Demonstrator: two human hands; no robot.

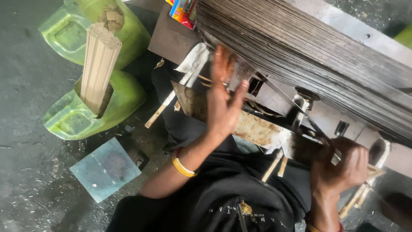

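My left hand (222, 96) is raised with fingers spread, its fingertips against the lower edge of a thick stack of thin dark sheets (309, 51) lying on a metal machine bed. A yellow bangle sits on that wrist. My right hand (343, 165) is closed around a handle-like part of the machine (307, 148) at the lower right, with pale wooden sticks (274, 165) poking out below it. A rusty metal plate (249, 124) lies between the two hands.
Two cut green plastic jerrycans (86, 116) stand on the dark floor at left, one holding an upright bundle of pale sticks (98, 64). A flat bluish sheet (105, 169) lies on the floor. Colourful packets (182, 13) sit at the top.
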